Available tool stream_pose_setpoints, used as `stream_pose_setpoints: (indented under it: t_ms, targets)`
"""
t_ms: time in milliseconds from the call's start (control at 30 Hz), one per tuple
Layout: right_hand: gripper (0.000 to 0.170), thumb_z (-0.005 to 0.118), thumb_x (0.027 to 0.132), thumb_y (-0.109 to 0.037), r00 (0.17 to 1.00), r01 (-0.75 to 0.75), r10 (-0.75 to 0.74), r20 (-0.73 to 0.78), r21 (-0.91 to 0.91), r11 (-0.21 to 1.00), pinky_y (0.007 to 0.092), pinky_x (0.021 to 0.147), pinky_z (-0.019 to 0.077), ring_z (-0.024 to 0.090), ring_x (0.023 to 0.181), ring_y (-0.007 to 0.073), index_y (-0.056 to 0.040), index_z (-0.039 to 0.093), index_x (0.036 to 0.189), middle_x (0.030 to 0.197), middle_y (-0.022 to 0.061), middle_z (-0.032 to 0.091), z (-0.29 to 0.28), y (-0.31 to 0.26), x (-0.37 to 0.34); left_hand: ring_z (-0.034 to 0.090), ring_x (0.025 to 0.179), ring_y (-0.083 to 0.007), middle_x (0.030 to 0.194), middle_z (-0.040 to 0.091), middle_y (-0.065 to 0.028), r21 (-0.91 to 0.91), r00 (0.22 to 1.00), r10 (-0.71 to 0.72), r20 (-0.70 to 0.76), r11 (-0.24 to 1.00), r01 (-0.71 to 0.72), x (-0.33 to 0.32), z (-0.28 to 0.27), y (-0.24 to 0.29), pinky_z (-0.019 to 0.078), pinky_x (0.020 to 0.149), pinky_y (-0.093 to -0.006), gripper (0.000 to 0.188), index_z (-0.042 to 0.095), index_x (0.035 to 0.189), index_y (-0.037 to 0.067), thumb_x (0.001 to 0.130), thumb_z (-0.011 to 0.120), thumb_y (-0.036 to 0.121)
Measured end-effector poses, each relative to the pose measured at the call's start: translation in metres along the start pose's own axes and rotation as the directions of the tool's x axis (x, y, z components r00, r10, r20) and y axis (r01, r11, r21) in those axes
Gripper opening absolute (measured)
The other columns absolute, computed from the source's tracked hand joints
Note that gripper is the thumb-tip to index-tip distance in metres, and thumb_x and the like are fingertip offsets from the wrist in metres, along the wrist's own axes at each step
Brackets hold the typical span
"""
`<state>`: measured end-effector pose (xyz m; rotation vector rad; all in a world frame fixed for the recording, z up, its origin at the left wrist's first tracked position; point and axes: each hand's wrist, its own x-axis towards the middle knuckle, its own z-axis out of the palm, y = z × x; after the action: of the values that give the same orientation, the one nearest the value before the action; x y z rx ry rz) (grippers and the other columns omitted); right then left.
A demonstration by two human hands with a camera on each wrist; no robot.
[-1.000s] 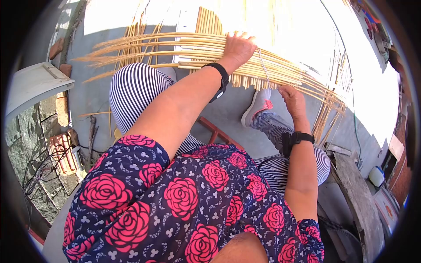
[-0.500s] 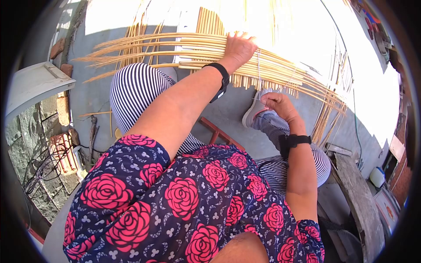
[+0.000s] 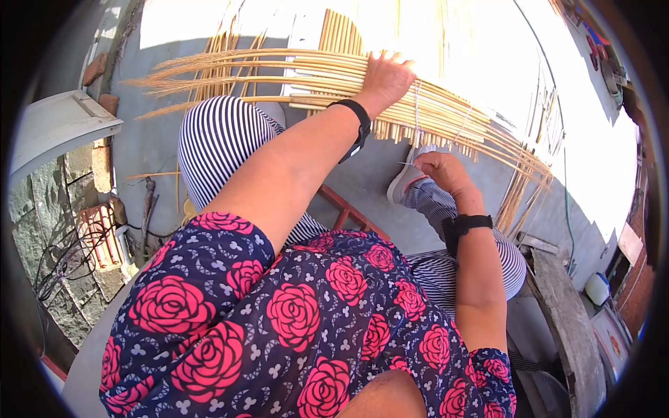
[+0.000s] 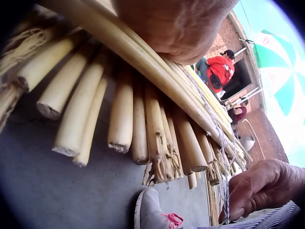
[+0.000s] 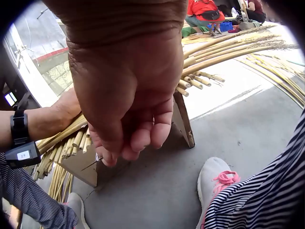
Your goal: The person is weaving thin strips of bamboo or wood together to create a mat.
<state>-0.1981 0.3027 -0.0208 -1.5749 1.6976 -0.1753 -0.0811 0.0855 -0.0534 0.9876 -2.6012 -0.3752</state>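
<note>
Long pale stalks (image 3: 327, 68) with feathery tips at the left lie crosswise over a row of short-cut stalks (image 3: 397, 131). The left hand (image 3: 389, 78) rests over the long stalks, its fingers bent across their far side. Lower right of it, the right hand (image 3: 446, 173) pinches a thin needle (image 3: 406, 164) between thumb and fingertips, below the cut ends. A twisted cord (image 3: 418, 111) runs over the stalks down toward that hand. In the right wrist view the needle (image 5: 90, 165) sticks out of the pinched fingertips.
A shoe (image 3: 398, 182) stands below the stalks, and a red metal frame (image 3: 352, 212) lies between the legs. More loose stalks (image 3: 216, 66) are at the back left. A weathered board (image 3: 568, 306) is at the right. A person in red (image 4: 220, 71) is in the background.
The right hand has moved left and slightly down from beside the stalks' edge to below the cord, and the needle now shows. The left hand keeps its place on the stalks.
</note>
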Motion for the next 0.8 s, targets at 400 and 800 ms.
stream_pose_setpoints:
  t_ms: [400,800]
  targets:
    - [0.01,0.067,0.085,-0.014,0.945,-0.321,0.183,0.271,0.669,0.67,0.0216,0.06,0.0447,0.054,0.066,0.0062,-0.0069,0.069,0.092,0.077,-0.0027,0.064,-0.095,-0.058,-0.025,0.057,0.097,-0.0252,0.097,0.064,-0.0032,0.025,0.999,-0.013,0.037,1.0,0.013,0.001,-0.005,0.003,0.0397,0.08,-0.0474,0.017,0.065,0.093,0.016,0.084,0.058,0.029]
    - [0.025,0.061,0.091,-0.034,0.755,-0.118,0.353,-0.553,0.415,0.902,0.023,0.069,0.0554,0.056,0.066,0.0037,-0.0102,0.064,0.098,0.075,-0.0024,0.057,-0.341,-0.062,0.065,0.058,0.094,-0.0236,0.09,0.063,-0.0049,-0.023,0.999,0.021,-0.048,1.0,-0.022,0.001,-0.008,0.004,0.0409,0.077,-0.0443,0.012,0.068,0.084,0.018,0.078,0.058,0.022]
